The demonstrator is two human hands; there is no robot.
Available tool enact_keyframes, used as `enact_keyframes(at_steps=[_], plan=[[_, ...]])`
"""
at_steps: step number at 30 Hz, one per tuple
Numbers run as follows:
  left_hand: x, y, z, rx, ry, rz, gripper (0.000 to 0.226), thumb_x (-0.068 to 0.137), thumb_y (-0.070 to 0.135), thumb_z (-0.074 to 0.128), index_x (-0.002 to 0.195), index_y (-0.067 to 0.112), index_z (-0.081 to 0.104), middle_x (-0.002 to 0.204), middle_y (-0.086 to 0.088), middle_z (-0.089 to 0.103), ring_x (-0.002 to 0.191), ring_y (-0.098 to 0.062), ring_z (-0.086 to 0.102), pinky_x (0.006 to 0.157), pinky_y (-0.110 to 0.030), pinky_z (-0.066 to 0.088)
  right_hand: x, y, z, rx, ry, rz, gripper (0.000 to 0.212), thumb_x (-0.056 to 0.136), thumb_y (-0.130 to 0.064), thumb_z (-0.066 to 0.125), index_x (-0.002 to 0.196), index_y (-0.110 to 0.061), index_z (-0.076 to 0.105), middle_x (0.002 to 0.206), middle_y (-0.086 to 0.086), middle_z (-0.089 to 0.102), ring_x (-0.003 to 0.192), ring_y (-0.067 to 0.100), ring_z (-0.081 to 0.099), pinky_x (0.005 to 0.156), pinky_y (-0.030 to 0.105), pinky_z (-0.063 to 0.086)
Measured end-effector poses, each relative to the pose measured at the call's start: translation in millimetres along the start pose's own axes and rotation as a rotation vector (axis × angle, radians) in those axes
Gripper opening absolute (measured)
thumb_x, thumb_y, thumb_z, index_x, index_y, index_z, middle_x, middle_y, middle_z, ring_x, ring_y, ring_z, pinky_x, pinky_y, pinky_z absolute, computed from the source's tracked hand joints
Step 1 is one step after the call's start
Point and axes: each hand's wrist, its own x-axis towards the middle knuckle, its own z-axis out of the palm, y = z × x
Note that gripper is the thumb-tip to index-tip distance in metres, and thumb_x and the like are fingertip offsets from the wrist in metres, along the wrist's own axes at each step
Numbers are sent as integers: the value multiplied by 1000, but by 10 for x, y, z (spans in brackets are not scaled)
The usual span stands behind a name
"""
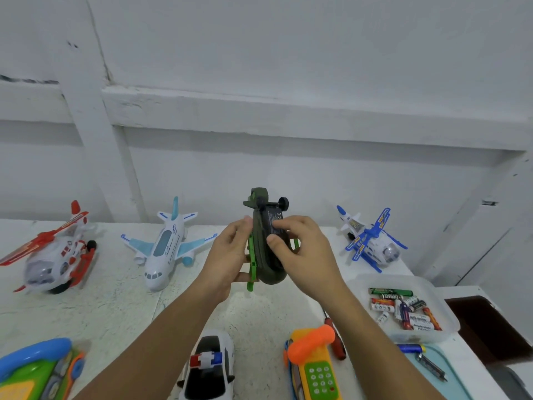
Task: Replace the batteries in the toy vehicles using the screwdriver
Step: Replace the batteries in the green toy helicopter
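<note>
I hold a dark green toy helicopter [264,264] with bright green skids upside down above the table, its black underside panel facing me. My left hand [230,255] grips its left side by the skid. My right hand [300,249] grips the right side, with the thumb pressing on the black panel. A red-handled screwdriver [336,339] lies on the table under my right forearm, partly hidden. A clear plastic tub [357,284] at the right holds several loose batteries [403,310].
On the white table stand a red-and-white helicopter [57,255], a white-and-blue plane [165,246], a blue helicopter [372,243], a police car [209,368], an orange-and-yellow toy phone [314,362] and a blue-green toy [37,368]. A teal tray [452,379] holds a battery and a metal tool.
</note>
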Motion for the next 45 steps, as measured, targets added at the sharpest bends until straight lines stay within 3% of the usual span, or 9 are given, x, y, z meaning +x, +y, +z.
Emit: enact_keyframes(at_steps=[3,7,11,15,22,28,35,39,45], plan=[[6,63,-11,9,57,48,42,104,51,26,108,36,65,114,10,66,97,-21,69,75,-46,61,26,-10,55,56,20,40,34,82,-36,73,110,-28,56,109,-17,48,94,-12,50,73,1,38],[8,68,-18,84,118,213,27,106,31,35,118,37,59,124,9,59,103,-9,62,74,-33,61,112,20,104,249,61,162,54,68,-41,84,107,-30,49,112,-17,52,100,-3,54,78,19,50],[-13,-18,-19,236,142,398,39,99,8,52,120,41,55,117,24,58,107,1,61,85,-23,58,246,128,83,502,77,262,51,68,-23,87,105,-25,52,108,-10,63,101,7,63,77,36,59],[-52,-90,15,320,144,580,60,89,-9,59,114,45,54,118,27,53,107,18,53,75,-2,47,376,269,72,723,58,335,41,76,-4,78,106,-14,53,112,5,66,93,21,70,65,32,56],[113,-121,-4,434,277,772,66,69,1,85,117,37,59,119,23,46,107,3,53,73,-14,55,452,495,145,1125,-13,458,28,82,2,63,108,-5,56,105,20,67,85,31,66,72,44,55],[276,75,-132,526,264,430,97,58,42,92,141,43,41,126,13,44,113,-11,45,89,-32,45,465,621,203,1317,-57,484,49,76,-4,60,125,-5,53,113,24,67,94,38,67,87,58,52],[478,-43,-118,271,-36,266,68,63,41,86,126,43,60,119,4,65,98,-12,67,67,-25,58,601,674,171,1229,-207,479,48,85,-12,55,132,-2,50,121,25,63,106,43,63,93,61,48],[538,-107,-103,197,-71,184,66,58,37,87,120,38,64,113,0,67,93,-21,72,74,-43,63,693,758,197,1108,-215,505,60,84,-24,67,133,4,45,124,26,61,112,43,60,87,50,54],[649,-225,-147,230,-113,45,59,69,23,89,120,34,62,111,-4,63,94,-19,69,71,-34,62,817,916,204,960,-284,633,56,76,-19,73,124,6,57,124,28,60,102,37,62,84,47,54]])
